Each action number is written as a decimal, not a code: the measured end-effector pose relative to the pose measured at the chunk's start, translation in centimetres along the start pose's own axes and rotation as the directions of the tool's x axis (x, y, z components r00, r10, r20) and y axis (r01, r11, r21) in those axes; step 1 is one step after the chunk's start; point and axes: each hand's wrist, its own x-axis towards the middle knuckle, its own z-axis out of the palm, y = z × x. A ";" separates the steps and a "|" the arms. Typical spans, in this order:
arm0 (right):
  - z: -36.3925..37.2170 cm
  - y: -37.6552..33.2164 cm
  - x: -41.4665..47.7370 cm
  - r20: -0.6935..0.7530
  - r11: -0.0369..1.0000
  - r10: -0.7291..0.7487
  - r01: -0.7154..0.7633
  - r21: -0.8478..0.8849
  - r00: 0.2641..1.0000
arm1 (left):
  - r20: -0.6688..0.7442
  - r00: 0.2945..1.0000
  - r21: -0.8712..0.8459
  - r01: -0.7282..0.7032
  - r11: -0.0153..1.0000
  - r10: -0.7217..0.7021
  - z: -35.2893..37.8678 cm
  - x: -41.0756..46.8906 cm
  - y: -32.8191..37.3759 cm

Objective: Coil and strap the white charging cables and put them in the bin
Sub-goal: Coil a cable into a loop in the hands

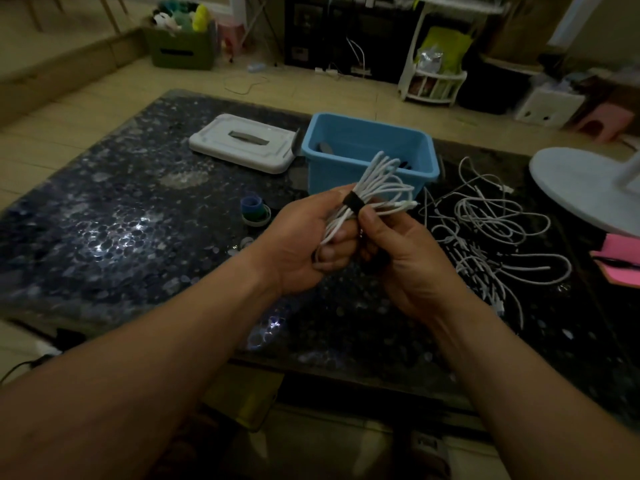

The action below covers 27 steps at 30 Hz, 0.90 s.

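Hands meet above the table (104, 216): left hand (304, 244) grips a coil (377, 188) bound by a black strap (352, 203), right hand (398, 251) pinches it beside the strap. Bin (349, 174) just behind; loose cables (491, 230) to the right.

Blue bin (329, 178) mouth open upward. White lid (242, 143) lies flat to its left, apart. Strapped cable bundle (374, 181) is held just before the near wall, with a straight way in over the rim. Left stretch of the stone table (121, 220) is open. Strap rolls (255, 209) sit near the bin's front-left. To the right: loose cable tangle (485, 230), then a round white base (581, 188).
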 end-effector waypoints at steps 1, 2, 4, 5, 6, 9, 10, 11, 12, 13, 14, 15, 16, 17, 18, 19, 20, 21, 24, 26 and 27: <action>-0.2 -0.2 0.0 0.018 1.000 0.015 -0.015 -0.020 1.000 | 0.051 0.998 -0.023 0.030 0.999 -0.029 -0.2 -0.1 0.1; -0.3 -0.2 0.0 0.036 0.999 0.032 -0.031 -0.024 0.999 | 0.092 0.994 -0.039 0.055 0.998 -0.051 -0.3 -0.3 0.2; -0.3 -0.4 -0.1 0.069 0.998 0.059 -0.059 -0.005 0.996 | 0.159 0.984 -0.060 0.094 0.994 -0.083 -0.6 -0.5 0.4; -0.2 -0.5 -0.2 0.078 0.998 0.064 -0.065 0.006 0.995 | 0.188 0.977 -0.072 0.113 0.991 -0.098 -0.7 -0.5 0.4; -0.2 -0.5 -0.2 0.085 0.998 0.062 -0.063 0.011 0.994 | 0.206 0.972 -0.081 0.133 0.988 -0.114 -0.7 -0.5 0.5; -0.1 -0.9 -0.3 0.068 0.999 0.039 -0.039 0.004 0.997 | 0.207 0.966 -0.074 0.173 0.982 -0.155 -0.8 -0.4 0.7; -0.1 -0.8 -0.4 0.065 1.000 0.028 -0.029 0.009 0.998 | 0.202 0.965 -0.071 0.185 0.980 -0.167 -0.8 -0.4 0.7; -0.1 -0.9 -0.4 0.064 0.999 0.022 -0.024 0.021 0.998 | 0.198 0.963 -0.068 0.201 0.977 -0.185 -0.8 -0.5 0.7; -0.1 -0.8 -0.4 0.060 0.999 0.020 -0.022 0.035 0.998 | 0.187 0.960 -0.059 0.223 0.973 -0.208 -0.8 -0.5 0.8; -0.1 -0.8 -0.4 0.052 0.999 0.026 -0.028 0.044 0.998 | 0.171 0.957 -0.047 0.245 0.968 -0.234 -0.8 -0.5 0.8; -0.2 -0.7 -0.3 0.045 0.999 0.024 -0.026 0.047 0.999 | 0.144 0.956 -0.036 0.264 0.964 -0.256 -0.7 -0.5 0.8; -0.3 -0.6 -0.3 0.032 0.999 0.017 -0.018 0.038 0.999 | 0.104 0.956 -0.028 0.277 0.960 -0.273 -0.5 -0.5 0.8; -0.6 -0.5 0.0 0.017 1.000 -0.005 0.005 -0.003 1.000 | 0.042 0.959 -0.018 0.280 0.960 -0.279 -0.3 -0.5 0.8; -0.6 -0.4 0.0 -0.002 0.997 -0.032 0.032 -0.066 0.999 | -0.047 0.963 0.005 0.266 0.964 -0.266 0.1 -0.4 0.8; -0.7 -0.2 0.2 -0.028 0.990 -0.066 0.062 -0.127 0.997 | -0.163 0.961 0.053 0.234 0.971 -0.223 0.3 -0.2 0.7; -0.7 0.0 0.2 -0.050 0.983 -0.094 0.085 -0.160 0.994 | -0.278 0.949 0.131 0.188 0.973 -0.146 0.6 0.0 0.6; -0.7 0.3 0.4 -0.075 0.980 -0.116 0.102 -0.173 0.990 | -0.366 0.930 0.228 0.130 0.965 -0.039 0.6 0.1 0.3; -0.4 0.3 0.3 -0.095 0.981 -0.119 0.102 -0.163 0.988 | -0.407 0.909 0.337 0.063 0.939 0.085 0.8 0.2 0.1; -0.1 0.5 0.9 -0.164 0.991 -0.090 0.073 -0.109 0.982 | -0.277 0.863 0.710 -0.112 0.695 0.422 0.8 -0.2 -0.8; 0.0 0.6 1.2 -0.204 0.996 -0.054 0.038 -0.082 0.977 | -0.127 0.869 0.865 -0.139 0.482 0.479 0.7 -0.5 -1.4; 0.0 0.7 1.3 -0.223 0.998 -0.034 0.020 -0.066 0.974 | -0.086 0.874 0.908 -0.129 0.399 0.479 0.6 -0.5 -1.6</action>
